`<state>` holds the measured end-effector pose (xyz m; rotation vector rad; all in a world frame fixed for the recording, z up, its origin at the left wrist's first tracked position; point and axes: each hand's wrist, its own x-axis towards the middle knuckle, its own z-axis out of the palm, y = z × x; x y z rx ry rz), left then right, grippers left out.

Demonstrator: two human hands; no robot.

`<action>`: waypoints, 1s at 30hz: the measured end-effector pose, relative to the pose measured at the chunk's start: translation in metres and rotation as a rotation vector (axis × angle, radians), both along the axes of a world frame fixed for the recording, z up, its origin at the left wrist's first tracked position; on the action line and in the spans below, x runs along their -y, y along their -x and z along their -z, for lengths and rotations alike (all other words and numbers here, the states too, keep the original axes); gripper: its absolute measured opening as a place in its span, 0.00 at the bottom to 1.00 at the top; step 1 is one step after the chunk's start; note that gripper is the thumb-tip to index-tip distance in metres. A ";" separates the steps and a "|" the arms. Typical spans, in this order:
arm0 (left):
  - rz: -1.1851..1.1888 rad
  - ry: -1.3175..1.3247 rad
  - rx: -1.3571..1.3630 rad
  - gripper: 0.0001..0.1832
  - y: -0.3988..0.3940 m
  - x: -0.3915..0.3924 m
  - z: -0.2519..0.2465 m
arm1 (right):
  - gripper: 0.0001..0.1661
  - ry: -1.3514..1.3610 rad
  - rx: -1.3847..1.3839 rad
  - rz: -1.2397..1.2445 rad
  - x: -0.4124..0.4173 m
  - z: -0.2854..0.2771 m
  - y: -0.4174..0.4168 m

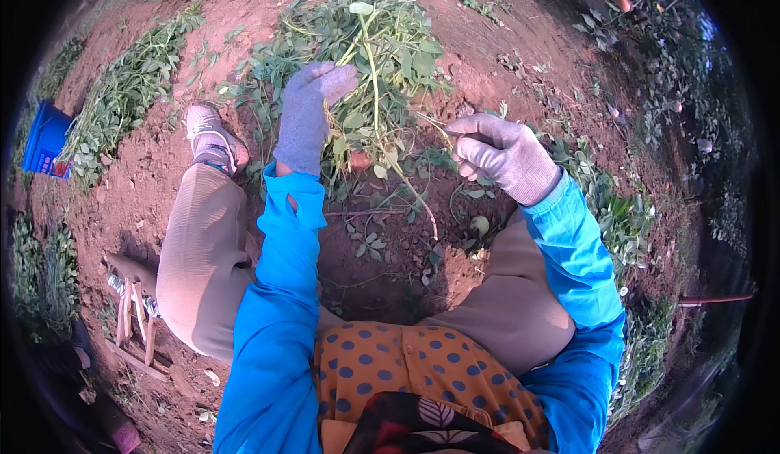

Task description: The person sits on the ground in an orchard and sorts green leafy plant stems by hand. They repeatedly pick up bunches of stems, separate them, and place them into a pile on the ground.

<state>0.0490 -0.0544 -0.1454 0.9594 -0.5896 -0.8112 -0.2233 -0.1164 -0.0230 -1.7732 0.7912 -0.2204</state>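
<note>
My left hand (314, 109), in a grey knit glove, is closed around pale green stems of a leafy plant (373, 76). The stems rise past its fingers, and one long stem hangs down to the right, ending in a thin root. Gloved as well, my right hand (484, 149) pinches a thin yellowish stem or root (437, 126) between thumb and fingers, to the right of the plant. Behind and below my left hand lies a heap of cut or pulled green plants (317, 33) on reddish soil. The parts inside my left palm are hidden.
A blue bucket (49, 137) stands at the far left beside a row of leafy plants (131, 82). A small wooden stool (137, 320) is by my left knee. A round green fruit (479, 225) lies between my legs. Fruit-bearing branches (664, 88) hang at the right.
</note>
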 end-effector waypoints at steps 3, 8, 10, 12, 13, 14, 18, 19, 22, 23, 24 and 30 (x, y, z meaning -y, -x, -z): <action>0.210 0.130 -0.232 0.11 0.012 0.003 -0.007 | 0.20 -0.012 -0.001 0.094 0.018 0.020 0.000; 0.521 -0.054 -0.161 0.12 0.054 0.009 0.012 | 0.34 0.285 -0.028 0.114 0.048 0.065 -0.017; 0.536 -0.100 0.018 0.14 0.074 0.007 0.022 | 0.40 0.265 -0.128 0.075 0.048 0.080 -0.028; 0.518 -0.160 0.193 0.14 0.094 0.010 0.034 | 0.45 0.431 -0.364 0.049 0.044 0.086 -0.034; 0.483 -0.312 0.704 0.14 0.097 0.010 0.041 | 0.45 0.471 -0.446 0.042 0.040 0.088 -0.038; 0.422 -0.499 0.855 0.15 0.103 0.013 0.047 | 0.46 0.513 -0.497 0.024 0.038 0.088 -0.042; 0.514 -0.567 0.360 0.13 0.113 0.020 0.060 | 0.34 0.497 -0.705 0.077 0.031 0.090 -0.048; 0.532 -0.442 0.206 0.15 0.115 0.020 0.059 | 0.24 0.565 -0.775 0.068 0.032 0.091 -0.047; 0.541 -0.350 -0.101 0.20 0.116 0.014 0.048 | 0.18 0.721 -0.669 0.150 0.039 0.091 -0.045; 0.551 -0.335 -0.122 0.21 0.115 0.011 0.044 | 0.15 0.685 -0.634 0.184 0.045 0.087 -0.044; 0.563 -0.266 -0.148 0.23 0.114 0.009 0.040 | 0.13 0.745 -0.524 0.204 0.048 0.083 -0.039; 0.442 -0.184 -0.301 0.14 0.111 0.010 0.038 | 0.05 0.381 0.800 0.642 0.082 0.025 -0.010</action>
